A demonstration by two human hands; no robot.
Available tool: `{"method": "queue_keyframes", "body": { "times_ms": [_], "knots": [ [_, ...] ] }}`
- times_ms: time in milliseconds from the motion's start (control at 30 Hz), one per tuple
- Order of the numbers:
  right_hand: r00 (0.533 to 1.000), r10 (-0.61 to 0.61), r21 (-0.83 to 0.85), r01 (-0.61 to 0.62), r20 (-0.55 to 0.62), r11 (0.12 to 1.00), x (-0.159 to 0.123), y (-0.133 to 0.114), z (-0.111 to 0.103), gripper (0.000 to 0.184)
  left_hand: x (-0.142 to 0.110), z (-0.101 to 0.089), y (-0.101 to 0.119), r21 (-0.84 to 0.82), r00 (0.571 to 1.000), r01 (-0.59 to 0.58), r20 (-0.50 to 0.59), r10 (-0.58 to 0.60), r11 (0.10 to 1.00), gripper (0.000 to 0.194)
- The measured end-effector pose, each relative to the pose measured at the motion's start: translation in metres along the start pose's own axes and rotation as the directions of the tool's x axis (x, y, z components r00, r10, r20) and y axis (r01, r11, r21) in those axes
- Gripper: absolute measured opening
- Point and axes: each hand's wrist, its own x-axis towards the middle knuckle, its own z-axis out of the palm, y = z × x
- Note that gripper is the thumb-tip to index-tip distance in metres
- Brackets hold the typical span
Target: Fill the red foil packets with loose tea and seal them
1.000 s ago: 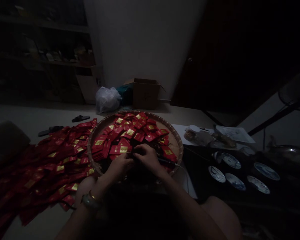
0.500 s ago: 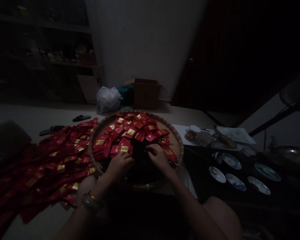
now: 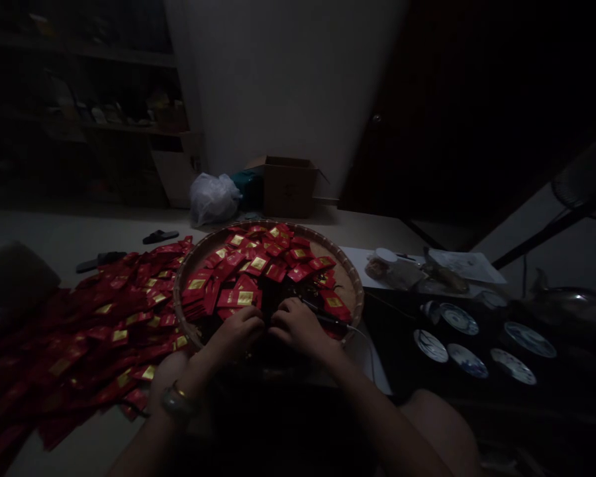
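Observation:
A round woven tray [image 3: 350,281] holds several red packets with gold labels [image 3: 251,265] and a dark heap near its front. My left hand [image 3: 238,333] and my right hand [image 3: 295,326] meet over that dark heap, fingers curled together around something small that the dim light hides. A watch and bracelet [image 3: 176,399] sit on my left wrist. A thin dark tool with a white cord [image 3: 328,319] lies in the tray just right of my right hand.
A big pile of red packets [image 3: 94,331] covers the floor at left. Blue-patterned small plates [image 3: 459,341] lie at right, with a jar and papers [image 3: 402,265] behind. A cardboard box [image 3: 288,185], plastic bag [image 3: 212,197] and sandals [image 3: 129,246] sit farther back.
My right hand reached right over the tray half a second ago and has come back to meet my left hand over the dark heap.

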Motion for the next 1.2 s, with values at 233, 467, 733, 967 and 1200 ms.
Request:
{"method": "queue_keyframes", "body": {
  "times_ms": [233,467,733,967,1200],
  "knots": [
    [0.973,0.040,-0.069,-0.025,0.226,0.997,0.002,-0.007,-0.003,0.026,0.002,0.002,0.001,-0.035,0.999,-0.035,-0.004,0.035,0.999,0.015],
    [0.984,0.091,-0.093,-0.078,0.150,0.993,0.004,-0.011,-0.020,0.022,0.000,0.006,-0.003,-0.010,1.000,-0.002,-0.030,0.002,1.000,0.016],
    [0.955,0.117,-0.230,-0.054,0.273,0.972,0.010,-0.019,-0.026,0.022,-0.002,0.012,-0.004,-0.031,0.992,0.008,-0.126,-0.012,0.999,0.013],
    [0.952,0.100,-0.205,-0.040,0.289,0.978,0.009,-0.015,-0.020,0.018,-0.001,0.015,-0.012,-0.142,0.995,0.038,-0.087,-0.051,0.989,0.012],
    [0.991,0.132,0.225,-0.124,-0.022,0.966,0.010,0.000,0.000,0.027,-0.001,0.013,-0.010,-0.276,0.941,0.291,-0.089,-0.325,0.916,0.006]
  ]
}}
